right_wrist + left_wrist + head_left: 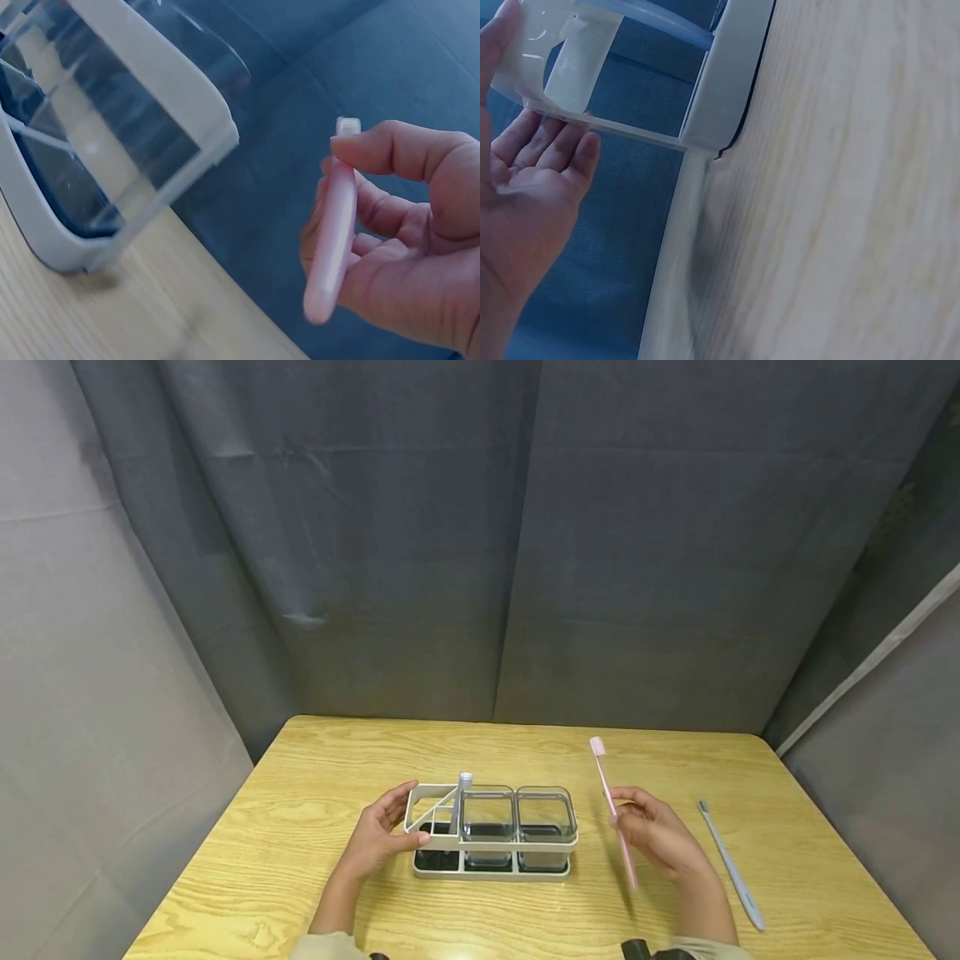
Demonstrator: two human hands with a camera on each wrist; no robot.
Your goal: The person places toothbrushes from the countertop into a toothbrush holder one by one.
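Observation:
A white toothbrush holder [495, 876] stands on the table, with two clear cups [546, 814] in its middle and right places. In its left part a pale blue toothbrush [462, 783] leans upright, bristles up. My left hand [378, 831] grips the holder's left end, thumb in front and fingers behind; the left wrist view shows those fingers [551, 146] at the frame's edge. To the right of the holder, my right hand [660, 835] pinches a pink toothbrush [617, 818] between thumb and fingers, its head up and its handle [334, 240] slanting down over the table.
A blue toothbrush [731, 868] lies on the table at the far right, beyond my right hand. The wooden table [300, 777] ends at a grey curtain [405, 568] behind, with pale curtain on the left side.

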